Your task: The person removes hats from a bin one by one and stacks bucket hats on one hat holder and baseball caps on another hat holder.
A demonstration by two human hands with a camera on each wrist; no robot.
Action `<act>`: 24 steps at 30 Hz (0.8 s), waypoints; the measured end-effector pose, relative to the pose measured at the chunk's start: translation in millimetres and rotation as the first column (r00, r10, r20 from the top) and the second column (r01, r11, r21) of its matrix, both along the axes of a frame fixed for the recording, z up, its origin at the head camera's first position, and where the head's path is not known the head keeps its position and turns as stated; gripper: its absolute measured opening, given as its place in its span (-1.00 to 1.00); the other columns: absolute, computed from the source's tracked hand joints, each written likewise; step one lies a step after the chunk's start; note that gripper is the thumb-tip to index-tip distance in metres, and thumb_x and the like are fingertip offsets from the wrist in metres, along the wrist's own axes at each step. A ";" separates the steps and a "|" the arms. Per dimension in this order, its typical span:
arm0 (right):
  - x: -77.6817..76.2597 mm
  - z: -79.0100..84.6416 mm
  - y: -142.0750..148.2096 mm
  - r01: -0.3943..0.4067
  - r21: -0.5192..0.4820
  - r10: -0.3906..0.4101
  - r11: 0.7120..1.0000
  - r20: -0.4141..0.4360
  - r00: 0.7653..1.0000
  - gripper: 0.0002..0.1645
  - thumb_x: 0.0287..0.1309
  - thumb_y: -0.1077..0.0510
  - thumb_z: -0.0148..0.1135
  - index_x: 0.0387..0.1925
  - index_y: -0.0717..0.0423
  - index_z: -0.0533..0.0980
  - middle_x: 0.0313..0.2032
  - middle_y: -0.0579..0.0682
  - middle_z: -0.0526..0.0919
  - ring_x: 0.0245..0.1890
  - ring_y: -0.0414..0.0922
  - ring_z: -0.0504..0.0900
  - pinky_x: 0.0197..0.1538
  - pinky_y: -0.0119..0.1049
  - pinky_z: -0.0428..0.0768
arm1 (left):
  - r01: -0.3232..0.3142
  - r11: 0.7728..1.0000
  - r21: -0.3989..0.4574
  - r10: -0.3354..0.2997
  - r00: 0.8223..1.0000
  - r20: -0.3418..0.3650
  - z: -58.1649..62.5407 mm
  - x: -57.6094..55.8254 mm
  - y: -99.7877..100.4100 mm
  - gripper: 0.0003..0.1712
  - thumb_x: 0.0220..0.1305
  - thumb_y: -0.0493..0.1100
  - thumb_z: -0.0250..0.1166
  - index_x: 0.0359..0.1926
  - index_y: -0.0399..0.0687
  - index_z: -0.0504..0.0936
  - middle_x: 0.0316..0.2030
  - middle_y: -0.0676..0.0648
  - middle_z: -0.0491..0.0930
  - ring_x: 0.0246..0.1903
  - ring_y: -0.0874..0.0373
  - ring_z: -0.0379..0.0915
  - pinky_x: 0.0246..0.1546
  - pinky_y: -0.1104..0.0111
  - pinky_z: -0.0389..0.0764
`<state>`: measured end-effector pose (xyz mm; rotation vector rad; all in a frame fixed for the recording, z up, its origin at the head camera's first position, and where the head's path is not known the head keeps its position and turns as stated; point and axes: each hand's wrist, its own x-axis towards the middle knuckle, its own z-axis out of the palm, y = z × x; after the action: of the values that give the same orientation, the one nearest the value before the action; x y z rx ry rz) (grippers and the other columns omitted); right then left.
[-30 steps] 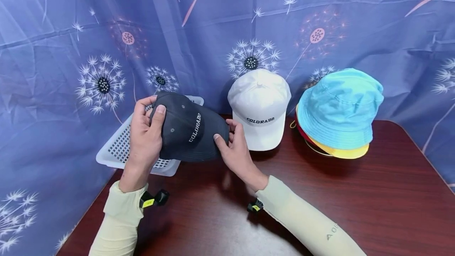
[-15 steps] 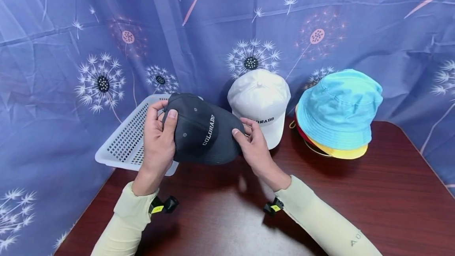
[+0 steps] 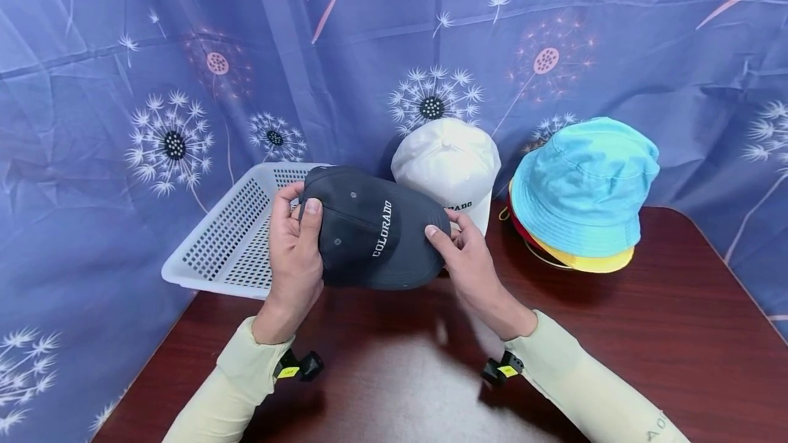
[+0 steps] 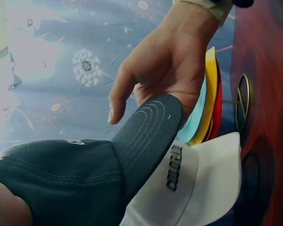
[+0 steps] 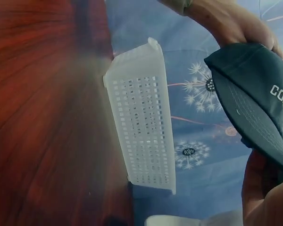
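Observation:
Both hands hold a dark baseball cap (image 3: 369, 224) lettered COLORADO above the table. My left hand (image 3: 294, 262) grips the back of its crown, thumb on the outer cloth. The right hand (image 3: 477, 265) pinches the tip of the brim between thumb and fingers. In the left wrist view the right hand (image 4: 167, 66) is at the end of the stitched brim. Behind the brim, a white baseball cap (image 3: 446, 163) stands partly hidden, its lettering half covered in the head view. In the right wrist view the dark cap (image 5: 259, 89) appears tilted, brim toward the table.
A white perforated plastic basket (image 3: 215, 224) stands at the back left of the dark wood table (image 3: 394, 388). At the back right, a light blue bucket hat (image 3: 585, 190) tops a stack with yellow (image 3: 606, 263) and red edges. A patterned blue curtain (image 3: 345, 87) hangs behind.
Both hands have carried the dark cap rightward, away from over the basket, so more of the basket shows. The cap's brim now overlaps the white cap.

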<state>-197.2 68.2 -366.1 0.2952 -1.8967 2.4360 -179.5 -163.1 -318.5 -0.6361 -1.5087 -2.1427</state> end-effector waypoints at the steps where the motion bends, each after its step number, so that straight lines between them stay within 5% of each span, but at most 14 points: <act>1: 0.4 -0.3 2.5 0.017 0.018 -0.017 1.000 -0.028 0.999 -0.46 0.54 0.21 0.16 0.43 0.22 0.32 -0.05 0.12 0.75 -0.26 -0.19 0.81 -0.15 -0.29 0.77 | 0.006 1.000 0.003 -0.006 1.000 0.007 -0.5 0.7 1.4 -0.73 0.70 -0.19 0.03 0.29 -0.07 0.32 0.04 -0.15 0.72 -0.16 0.10 0.80 -0.20 0.24 0.80; 4: -0.7 -3.7 11.6 0.099 0.091 -0.083 0.991 -0.170 0.982 -0.49 0.58 0.22 0.05 0.44 0.24 0.31 0.08 0.18 0.67 -0.11 -0.23 0.74 -0.03 -0.40 0.68 | 0.033 0.999 0.012 -0.033 0.999 0.030 -1.0 3.5 4.7 -0.72 0.70 -0.18 0.02 0.30 -0.07 0.30 0.05 -0.16 0.72 -0.17 0.09 0.80 -0.20 0.22 0.80; 8: -5.6 -11.9 25.2 0.198 0.151 -0.119 0.968 -0.419 0.900 -0.51 0.60 0.28 -0.11 0.43 0.34 0.32 0.17 0.24 0.55 0.14 -0.14 0.57 0.20 -0.41 0.48 | 0.061 0.998 0.022 -0.062 0.997 0.053 -0.3 8.1 7.5 -0.70 0.70 -0.17 0.01 0.32 -0.07 0.29 0.07 -0.16 0.69 -0.15 0.08 0.80 -0.19 0.20 0.80; 12: -10.4 -17.6 36.6 0.221 0.152 -0.082 0.963 -0.619 0.781 -0.46 0.48 0.42 -0.18 0.40 0.41 0.37 0.16 0.28 0.52 0.20 0.00 0.57 0.29 -0.32 0.52 | 0.077 0.997 0.024 -0.079 0.994 0.070 0.9 11.7 9.2 -0.69 0.70 -0.16 0.02 0.33 -0.09 0.32 0.05 -0.16 0.70 -0.19 0.09 0.80 -0.22 0.20 0.81; 15: -13.5 -17.0 41.0 0.205 0.143 -0.030 0.968 -0.746 0.665 -0.38 0.28 0.53 -0.21 0.34 0.49 0.41 0.14 0.40 0.49 0.19 0.14 0.59 0.27 -0.22 0.59 | 0.087 0.996 0.024 -0.088 0.992 0.085 1.9 13.1 9.9 -0.70 0.70 -0.15 0.04 0.31 -0.09 0.35 0.00 -0.16 0.72 -0.25 0.09 0.80 -0.27 0.21 0.81; 18: -15.2 -13.7 42.4 0.188 0.153 0.022 0.970 -0.829 0.559 -0.35 0.15 0.59 -0.22 0.28 0.56 0.44 0.12 0.49 0.48 0.20 0.21 0.55 0.22 -0.19 0.62 | 0.090 0.996 0.021 -0.091 0.991 0.100 2.6 13.4 10.3 -0.72 0.70 -0.15 0.04 0.29 -0.08 0.37 -0.04 -0.14 0.74 -0.28 0.10 0.80 -0.30 0.23 0.80; 24: -15.0 -5.8 41.6 0.290 0.215 0.103 0.933 -0.928 0.357 -0.27 -0.09 0.54 -0.30 0.13 0.57 0.52 0.06 0.49 0.54 0.14 0.22 0.53 0.33 -0.18 0.47 | 0.100 0.994 0.037 -0.105 0.985 0.138 3.7 13.2 8.7 -0.70 0.70 -0.13 0.04 0.31 -0.08 0.35 -0.09 -0.14 0.76 -0.33 0.09 0.80 -0.33 0.21 0.80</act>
<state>-212.3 109.9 -371.9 1.2396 -1.5842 1.1969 -166.3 -154.4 -314.8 -0.5747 -1.5430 -2.3268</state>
